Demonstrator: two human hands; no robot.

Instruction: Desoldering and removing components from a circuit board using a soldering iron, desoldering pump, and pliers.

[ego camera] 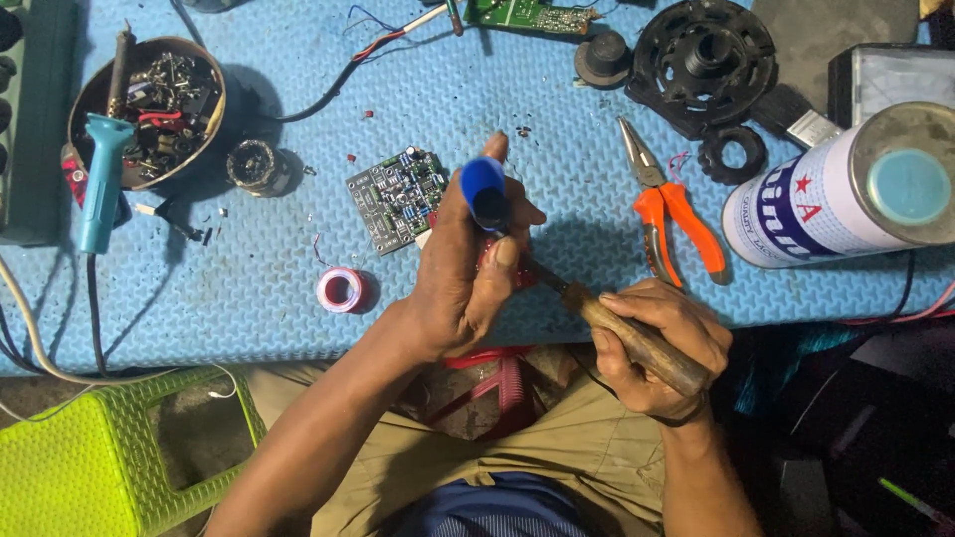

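Note:
My left hand (460,268) is raised above the blue mat's front edge, fingers closed around a blue cylindrical tool (484,192) with a dark open end pointing at me. My right hand (652,343) grips the wooden handle of a soldering iron (637,343), whose metal shaft runs up-left to the left hand's fingers. A small reddish part shows between those fingers, mostly hidden. Just left of the hand a green circuit board (396,197) lies on the mat.
On the blue mat (249,288): a bowl of parts (149,107) with a blue-handled tool (99,179), a solder spool (341,289), orange pliers (671,214), a white can (846,189), black plastic wheels (701,60). A green stool (90,457) stands lower left.

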